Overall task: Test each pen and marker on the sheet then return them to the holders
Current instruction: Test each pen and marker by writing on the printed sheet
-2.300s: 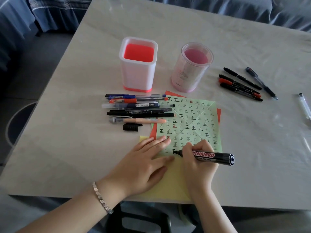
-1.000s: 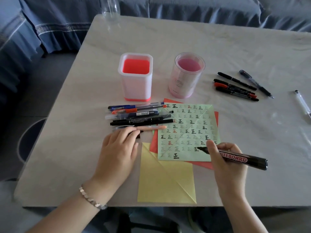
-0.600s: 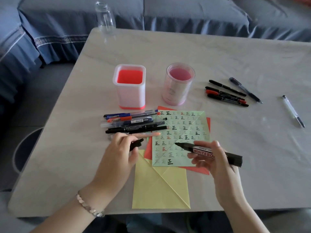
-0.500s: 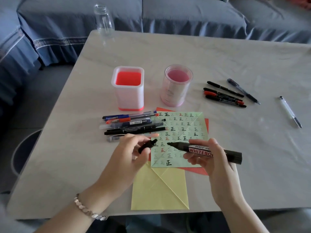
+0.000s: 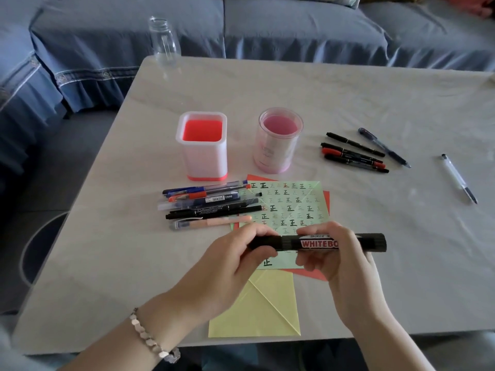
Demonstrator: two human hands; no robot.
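Note:
I hold a black whiteboard marker (image 5: pixel 321 242) level above the green test sheet (image 5: pixel 289 207). My right hand (image 5: pixel 340 263) grips its barrel. My left hand (image 5: pixel 235 261) grips the black cap on its left end. The sheet carries many written marks and lies on red and yellow paper. A square white holder with a red inside (image 5: pixel 202 145) and a round pink holder (image 5: pixel 278 140) stand behind the sheet, both with no pens in them. Several pens (image 5: pixel 209 204) lie in a row left of the sheet.
Several more pens and markers (image 5: pixel 356 153) lie right of the round holder, and a clear pen (image 5: pixel 458 178) lies further right. A clear glass jar (image 5: pixel 163 41) stands at the table's far left corner. A blue sofa runs behind the table.
My right hand lifted the marker off the sheet and turned it level. My left hand picked the black cap up from beside the pens and brought it onto the marker's tip.

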